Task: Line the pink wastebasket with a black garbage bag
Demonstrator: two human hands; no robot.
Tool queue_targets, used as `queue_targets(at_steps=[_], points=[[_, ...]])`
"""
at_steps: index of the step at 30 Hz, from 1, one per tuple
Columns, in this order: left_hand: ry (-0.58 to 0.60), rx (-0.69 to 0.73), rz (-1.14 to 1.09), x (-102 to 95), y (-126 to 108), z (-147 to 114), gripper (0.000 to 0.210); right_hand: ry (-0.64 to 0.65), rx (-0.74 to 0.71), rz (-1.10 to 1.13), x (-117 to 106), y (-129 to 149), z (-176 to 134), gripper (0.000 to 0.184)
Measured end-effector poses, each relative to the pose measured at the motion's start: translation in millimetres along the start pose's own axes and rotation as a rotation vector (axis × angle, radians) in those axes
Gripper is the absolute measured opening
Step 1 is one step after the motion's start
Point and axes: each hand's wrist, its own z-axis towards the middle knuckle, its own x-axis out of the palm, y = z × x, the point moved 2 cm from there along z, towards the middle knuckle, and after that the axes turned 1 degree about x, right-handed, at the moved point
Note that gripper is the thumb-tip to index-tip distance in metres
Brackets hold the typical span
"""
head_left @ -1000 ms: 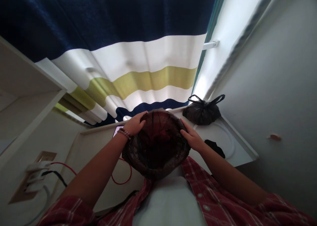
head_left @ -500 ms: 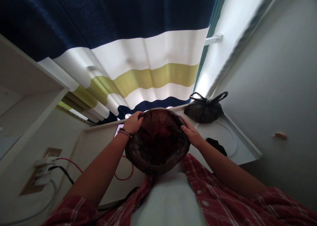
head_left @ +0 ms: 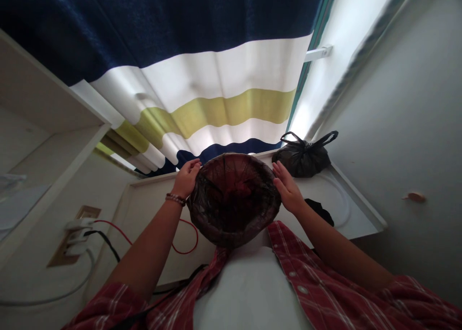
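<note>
A round waste bin lined with a thin black bin bag (head_left: 234, 200) is in front of my chest, its mouth facing up towards me. The bag is folded over the rim, and a reddish inside shows through it. My left hand (head_left: 186, 178) lies along the bin's left side, fingers stretched forward, a beaded bracelet at the wrist. On the opposite side my right hand (head_left: 288, 188) has its fingers straight and its thumb near the rim. Both palms face the bin and seem to touch the bag lightly. The bin's base is hidden.
A tied black bag (head_left: 303, 157) sits at the desk's (head_left: 355, 219) back right corner, with a crumpled black item (head_left: 319, 212) nearer. Plugged-in chargers (head_left: 77, 238) and a red cable (head_left: 197, 238) are on the left. A striped curtain (head_left: 231, 108) hangs behind.
Both hands have loosened from the rim: the thumbs no longer hook over it, and the fingers lie straighter along the sides. The view has shifted slightly, and the phone behind my left hand is out of sight.
</note>
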Motion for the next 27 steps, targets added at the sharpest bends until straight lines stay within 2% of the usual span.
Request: queue_targets(at_steps=[3,6,8,12,15,17,19,20,21,22,25,27], points=[[-0.023,-0.087,-0.208,-9.3,11,-45,0.056,-0.050,-0.082,-0.053,-8,8,-28,0.075],[-0.025,-0.032,-0.232,-2.1,12,-90,0.058,0.061,-0.122,-0.174,-1,4,-55,0.087],[-0.035,-0.010,-0.230,8.4,11,-108,0.063,0.113,-0.125,-0.240,9,-4,-66,0.092],[-0.075,-0.023,-0.219,21.4,14,-117,0.062,0.110,-0.152,-0.281,27,-21,-72,0.080],[-0.119,-0.030,-0.134,14.4,14,-114,0.063,0.148,-0.199,-0.307,29,-21,-71,0.076],[-0.177,0.038,-0.021,3.2,1,-112,0.065,0.112,-0.226,-0.320,23,-14,-69,0.079],[-0.181,0.197,0.140,-5.7,-26,-109,0.061,0.048,-0.256,-0.335,16,-2,-66,0.083],[-0.126,0.288,0.221,-6.2,-43,-107,0.055,0.021,-0.273,-0.348,13,5,-64,0.083],[-0.015,0.365,0.279,-2.7,-60,-103,0.047,0.003,-0.292,-0.365,10,11,-62,0.083],[0.153,0.425,0.325,5.5,-75,-99,0.040,-0.002,-0.308,-0.383,9,17,-59,0.082],[0.729,0.513,0.477,52.2,-98,-85,0.037,0.051,-0.350,-0.436,12,27,-48,0.070],[1.024,0.530,0.613,90.9,-98,-78,0.032,0.093,-0.353,-0.456,17,28,-42,0.058]])
